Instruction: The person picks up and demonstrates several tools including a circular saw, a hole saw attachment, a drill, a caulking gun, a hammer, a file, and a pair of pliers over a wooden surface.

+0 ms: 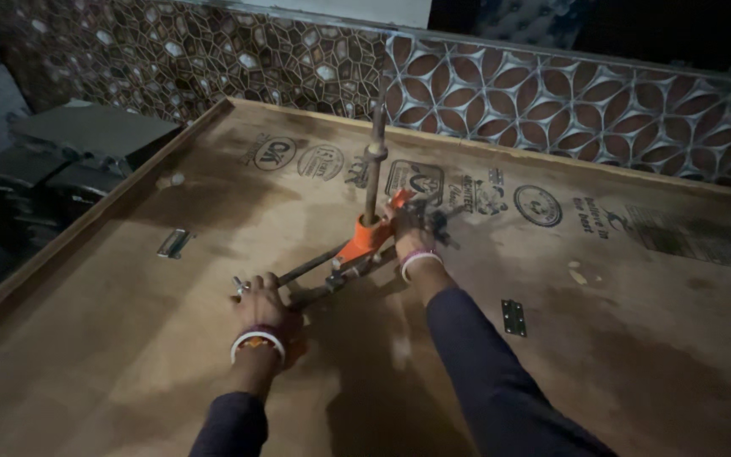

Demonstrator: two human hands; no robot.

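An orange clamp-like tool (364, 239) with a tall upright metal rod (374, 165) stands on a large plywood sheet (213, 355). Two dark metal handles (308, 269) run from it toward me. My left hand (261, 309) grips the near ends of these handles, beside a small metal bolt (239, 286). My right hand (412, 230) holds the tool's orange head at the base of the rod. Both wrists wear white bangles and dark sleeves.
Two small metal hinges lie on the sheet, one at the left (173, 244), one at the right (513, 317). A patterned wall (552, 93) runs behind the sheet's far edge. Dark stacked blocks (69, 161) sit off the left edge.
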